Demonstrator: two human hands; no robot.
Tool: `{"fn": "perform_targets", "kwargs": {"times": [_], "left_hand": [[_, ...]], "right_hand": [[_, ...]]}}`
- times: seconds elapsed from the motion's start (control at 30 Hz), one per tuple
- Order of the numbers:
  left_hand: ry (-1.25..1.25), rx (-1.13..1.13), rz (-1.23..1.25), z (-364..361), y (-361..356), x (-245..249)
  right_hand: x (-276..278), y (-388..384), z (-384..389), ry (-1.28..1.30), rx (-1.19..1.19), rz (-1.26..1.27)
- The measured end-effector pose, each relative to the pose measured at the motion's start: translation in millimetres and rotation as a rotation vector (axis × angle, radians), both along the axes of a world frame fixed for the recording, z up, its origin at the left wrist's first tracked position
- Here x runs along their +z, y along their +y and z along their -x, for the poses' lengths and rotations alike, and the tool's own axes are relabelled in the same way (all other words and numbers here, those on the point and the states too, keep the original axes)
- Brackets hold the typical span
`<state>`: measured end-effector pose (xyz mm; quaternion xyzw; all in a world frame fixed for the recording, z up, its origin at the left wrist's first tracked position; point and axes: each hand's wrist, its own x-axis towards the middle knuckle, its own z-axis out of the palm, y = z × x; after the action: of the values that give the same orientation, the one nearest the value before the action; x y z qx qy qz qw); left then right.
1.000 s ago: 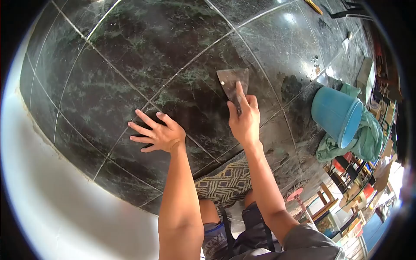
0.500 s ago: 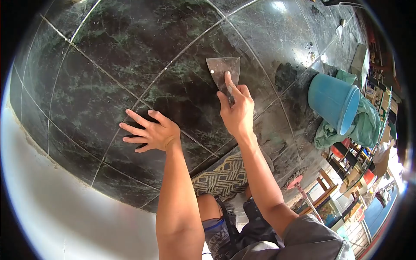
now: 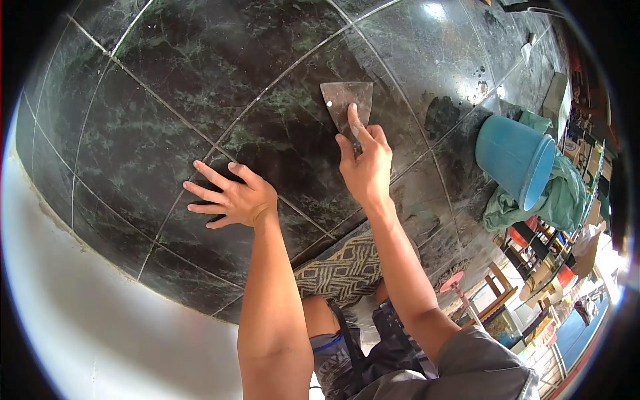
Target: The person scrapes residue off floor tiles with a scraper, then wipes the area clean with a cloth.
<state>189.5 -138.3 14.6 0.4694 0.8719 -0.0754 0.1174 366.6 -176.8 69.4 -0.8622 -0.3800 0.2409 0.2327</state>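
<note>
Dark green marbled floor tiles (image 3: 280, 127) with pale grout lines spread out before me. My left hand (image 3: 239, 199) rests on them with its fingers spread, close to a crossing of the grout lines. A putty knife (image 3: 341, 100) with a wide, stained metal blade is gripped in my right hand (image 3: 365, 163). My index finger lies along the blade, which points away from me over the tile. The knife's handle is mostly hidden within the hand. A patterned mat (image 3: 343, 267) lies near my knees.
At the right a blue bucket (image 3: 510, 157) leans on its side against a green cloth (image 3: 567, 187). A wet dark patch (image 3: 443, 115) marks the tiles left of it. The white wall (image 3: 120, 320) borders the floor at lower left. Assorted clutter and a pink disc (image 3: 452, 281) are at the right.
My right hand has pushed the putty knife very slightly forward. My left hand stays in nearly the same place, and the view has shifted a little.
</note>
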Motion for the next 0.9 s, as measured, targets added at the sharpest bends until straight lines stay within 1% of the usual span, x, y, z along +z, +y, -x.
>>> {"fn": "perform_targets", "kwargs": {"times": [0.1, 0.2, 0.3, 0.33, 0.43, 0.47, 0.57, 0.6, 0.7, 0.73, 0.77, 0.83, 0.9], "left_hand": [[-0.003, 0.005, 0.002, -1.5, 1.8, 4.2], [0.001, 0.001, 0.007, 1.5, 1.5, 2.8], [0.006, -0.005, 0.006, -0.8, 0.7, 2.3], [0.014, -0.009, 0.004, -0.4, 1.1, 2.0], [0.015, 0.000, 0.014, 1.2, 0.9, -0.4], [0.012, -0.003, 0.011, 0.1, 1.0, -0.3], [0.014, 0.003, 0.007, -0.3, 1.1, 1.5], [0.020, 0.007, 0.010, -1.0, 1.1, 2.0], [0.018, -0.022, 0.001, -2.4, -3.7, 3.1], [0.025, -0.017, -0.028, -1.5, -1.4, 3.5], [0.018, -0.009, -0.029, -1.9, -0.1, 5.6], [0.001, -0.012, -0.036, -2.1, 0.6, 8.7], [-0.014, -0.004, -0.020, -0.1, 0.3, 6.4]], "right_hand": [[-6.5, -0.1, 1.8, -0.034, 0.019, -0.097], [-2.8, -13.3, 6.2, 0.042, 0.004, -0.035], [-1.2, -12.9, 3.5, -0.030, 0.041, -0.017], [-3.7, -6.5, 1.7, -0.016, 0.037, -0.046], [3.3, 10.3, 6.5, 0.070, 0.001, 0.001], [1.4, 0.9, 9.2, 0.049, 0.065, -0.034], [9.0, -30.9, 26.9, 0.205, 0.032, 0.118], [11.2, -34.1, 31.5, 0.271, -0.023, 0.133], [3.6, -18.8, 29.4, 0.244, -0.018, 0.043], [-9.1, -10.2, 27.3, 0.218, -0.006, -0.044], [-7.9, 1.5, 28.7, 0.240, -0.038, -0.059], [-19.2, -7.8, 34.5, 0.156, 0.032, -0.075], [-6.5, -27.5, 43.4, 0.124, 0.105, -0.019]]}}
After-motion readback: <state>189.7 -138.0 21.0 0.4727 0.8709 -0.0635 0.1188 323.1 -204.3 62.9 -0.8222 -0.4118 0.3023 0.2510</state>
